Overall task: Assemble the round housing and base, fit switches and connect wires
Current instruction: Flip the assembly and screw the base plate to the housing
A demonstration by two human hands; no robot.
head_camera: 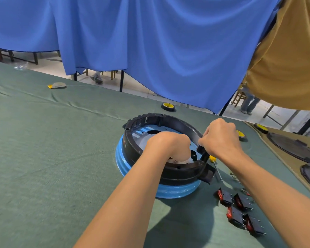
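A black round housing point(132, 147) sits on a blue-wrapped round base point(123, 163) on the green cloth. My left hand point(168, 145) is inside the ring, fingers closed and pressed down near the base plate; what it holds is hidden. My right hand point(220, 138) grips the housing's right rim beside the black switch bracket point(207, 173). Several black rocker switches with red faces point(238, 212) lie on the cloth at the lower right. A yellow-handled screwdriver point(215, 163) lies just right of the housing, under my right forearm.
Black tape rolls lie at the back point(168, 106) and right point(241, 135). Small metal terminals point(233, 175) are scattered by the screwdriver. Dark round covers point(293, 147) rest on a tan cloth at right. A blue curtain hangs behind the table.
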